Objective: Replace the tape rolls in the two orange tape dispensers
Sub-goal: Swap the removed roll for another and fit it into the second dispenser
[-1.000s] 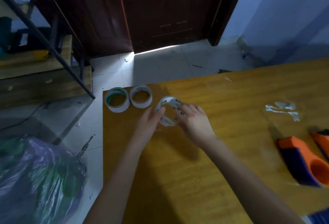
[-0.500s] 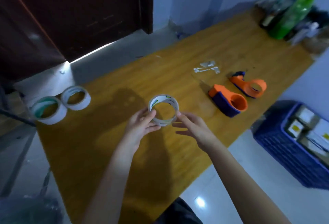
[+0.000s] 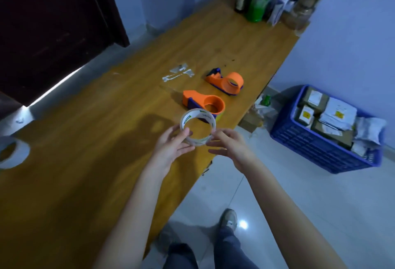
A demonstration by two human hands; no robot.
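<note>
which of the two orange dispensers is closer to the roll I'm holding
The nearer orange dispenser, partly hidden behind the held tape roll. The other dispenser lies farther up the table.

**Two bare hands meet at the centre of the frame**

Both forearms rise from the bottom edge and converge toward the middle of the picture, sleeves absent, wrists straight. The left hand (image 3: 171, 146) sits just left of centre, palm turned inward, fingers curled upward and thumb raised — it grips the lower left rim of a tape roll (image 3: 198, 128). The right hand (image 3: 229, 147) sits just right of centre, its fingers spread and reaching leftward; its upper fingertips touch the roll's lower right rim, while the lower fingers hang free beneath. Legs and one shoe show at the bottom centre.
</note>
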